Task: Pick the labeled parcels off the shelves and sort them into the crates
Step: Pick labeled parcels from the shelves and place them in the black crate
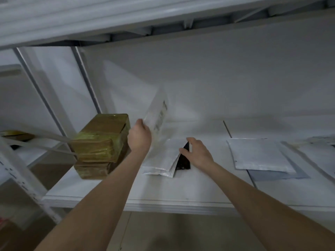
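Left hand [139,136] grips a white parcel [157,113] by its lower left edge, thumb on the near face. The parcel is raised off the shelf [108,189] and tilted, its long axis running from 7 o'clock up to 1 o'clock. A printed label strip runs along its right edge; the print is blurred and unreadable. Right hand [197,151] sits at 4 o'clock from the raised parcel, with curled thumb and forefinger pinching the top corner of a black parcel [184,161]. The black parcel lies flat, long axis 12 to 6 o'clock, narrow visible end pointing to 12. Its left side is tucked under a white envelope [159,162] that lies flat between the two wrists. Two brown taped boxes [101,140] are stacked at 9 o'clock from the left hand, just beside it and near the shelf post [54,98]. More flat envelopes [259,154] lie at 3 o'clock from the right hand, well apart from it, overlapping one another. The underside of an upper shelf [72,19] spans the 12 o'clock edge of the view.
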`<state>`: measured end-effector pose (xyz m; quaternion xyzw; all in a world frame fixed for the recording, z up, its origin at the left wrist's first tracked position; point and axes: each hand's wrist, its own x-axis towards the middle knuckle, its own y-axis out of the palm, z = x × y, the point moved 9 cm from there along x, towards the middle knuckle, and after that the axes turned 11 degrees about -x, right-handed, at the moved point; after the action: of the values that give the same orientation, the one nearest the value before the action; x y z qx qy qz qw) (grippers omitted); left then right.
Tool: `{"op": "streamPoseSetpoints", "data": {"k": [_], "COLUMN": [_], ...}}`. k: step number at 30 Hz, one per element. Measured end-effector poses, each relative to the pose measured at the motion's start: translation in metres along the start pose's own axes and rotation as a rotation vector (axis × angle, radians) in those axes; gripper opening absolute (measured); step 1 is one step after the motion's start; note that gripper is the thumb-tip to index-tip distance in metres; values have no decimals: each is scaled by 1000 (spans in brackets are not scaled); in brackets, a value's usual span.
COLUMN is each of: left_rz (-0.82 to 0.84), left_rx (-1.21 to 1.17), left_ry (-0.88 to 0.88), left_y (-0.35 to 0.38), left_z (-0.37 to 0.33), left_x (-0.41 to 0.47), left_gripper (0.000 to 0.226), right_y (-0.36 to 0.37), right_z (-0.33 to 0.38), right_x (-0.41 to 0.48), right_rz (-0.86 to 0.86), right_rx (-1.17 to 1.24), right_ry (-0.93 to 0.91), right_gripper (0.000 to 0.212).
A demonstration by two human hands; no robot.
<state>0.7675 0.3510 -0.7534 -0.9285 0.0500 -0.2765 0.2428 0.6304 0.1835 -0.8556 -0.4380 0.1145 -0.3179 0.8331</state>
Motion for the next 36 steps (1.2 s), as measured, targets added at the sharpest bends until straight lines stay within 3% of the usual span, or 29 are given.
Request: {"op": "streamPoseSetpoints", "data": {"k": [4, 6, 8, 13, 17, 21, 23, 27, 32, 36], "left_rz": [151, 283, 357, 376, 423, 488, 553, 629, 625, 622], "left_rx": [-591, -811, -883, -494, -226, 230, 416, 443, 472, 385], "left_ry": [-287, -469, -530, -318, -156, 13, -42, -293, -124, -187], "left_y": [24, 47, 63, 81, 108, 126, 126, 114, 106, 93], "left_z": [3, 9, 12, 17, -2, -4, 14, 60, 58, 61], "left_x": [7, -14, -31, -41, -59, -73, -79, -87, -75, -65], "left_gripper": [22, 16, 19, 28, 26, 50, 64, 66, 41, 41], "right_y": [-31, -39, -50, -67, -79, -101, -103, -85, -78, -68], "right_z": [2, -5, -15, -56, -86, -117, -128, -127, -94, -55], "right_x": [1, 0, 0, -13, -27, -40, -41, -39, -32, -24], "right_rz": [-33, -33, -82, -197, -255, -246, -168, -48, -147, -202], "right_rx": [514, 720, 709, 405, 166, -140, -298, -456, -603, -495], "right_ry": [120, 194, 206, 264, 342, 425, 456, 447, 308, 105], "right_gripper": [93, 83, 53, 34, 54, 58, 57, 51, 62, 63]}}
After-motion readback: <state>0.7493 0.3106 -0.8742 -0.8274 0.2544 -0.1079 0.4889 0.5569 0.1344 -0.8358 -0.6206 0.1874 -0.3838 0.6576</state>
